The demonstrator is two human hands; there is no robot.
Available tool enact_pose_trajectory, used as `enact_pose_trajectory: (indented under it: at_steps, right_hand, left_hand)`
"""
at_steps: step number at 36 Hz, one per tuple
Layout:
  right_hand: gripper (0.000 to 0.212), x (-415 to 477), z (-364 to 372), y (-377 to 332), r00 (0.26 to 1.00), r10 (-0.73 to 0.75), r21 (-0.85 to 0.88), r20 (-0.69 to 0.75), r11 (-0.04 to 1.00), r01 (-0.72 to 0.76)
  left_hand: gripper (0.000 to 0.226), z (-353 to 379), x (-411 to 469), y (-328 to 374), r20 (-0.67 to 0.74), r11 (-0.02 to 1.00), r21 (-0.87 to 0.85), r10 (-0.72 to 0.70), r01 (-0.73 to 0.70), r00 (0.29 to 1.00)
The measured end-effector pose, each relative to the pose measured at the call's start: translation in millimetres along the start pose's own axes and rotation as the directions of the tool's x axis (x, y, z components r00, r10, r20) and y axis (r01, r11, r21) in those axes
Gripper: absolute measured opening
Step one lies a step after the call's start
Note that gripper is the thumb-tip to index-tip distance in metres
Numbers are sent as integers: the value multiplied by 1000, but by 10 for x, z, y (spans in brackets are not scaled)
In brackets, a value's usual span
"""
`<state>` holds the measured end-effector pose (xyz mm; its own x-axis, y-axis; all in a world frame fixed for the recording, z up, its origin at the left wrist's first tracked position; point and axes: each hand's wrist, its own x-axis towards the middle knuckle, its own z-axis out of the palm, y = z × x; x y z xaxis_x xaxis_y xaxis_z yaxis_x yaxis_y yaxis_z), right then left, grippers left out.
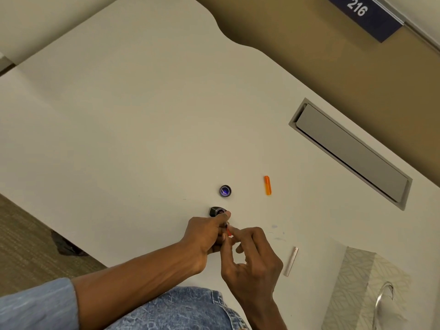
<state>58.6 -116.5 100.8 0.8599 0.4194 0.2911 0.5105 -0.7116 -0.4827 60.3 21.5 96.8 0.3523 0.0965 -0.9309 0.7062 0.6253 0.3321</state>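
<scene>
My left hand (pixel 207 232) grips a small dark item, mostly hidden by the fingers, just in front of a small black pot (pixel 216 211) on the white table (pixel 133 129). My right hand (pixel 250 253) pinches a thin orange-red stick (pixel 229 232) between thumb and forefinger, its tip meeting the left hand's fingers. A round black cap with a purple inside (pixel 225 191) lies a little beyond the pot. An orange cap-like piece (pixel 267 185) lies to its right.
A pale thin tube (pixel 291 261) lies to the right of my right hand. A patterned tissue box (pixel 366 289) stands at the lower right. A grey cable hatch (pixel 350 152) is set into the table at the right. Carpet shows at the left.
</scene>
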Motion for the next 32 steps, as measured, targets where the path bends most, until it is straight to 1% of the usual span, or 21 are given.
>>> enact_pose_trajectory:
  at_steps: [20,27,32]
  right_hand:
    - [11,8,33,67,1000,-8,-30,10,1000,8]
    - [16,15,26,85,1000,-3,-30,17,1000,4]
    - [16,16,19,82,1000,-3,-36,9,999,4]
  left_hand:
    - [30,19,-32,27,-14,1000,10,4,-3,1000]
    - [31,18,0,11,-20,1000,1,6,-6,1000]
    - [31,16,28,-4,-16,1000,-9,0,0,1000]
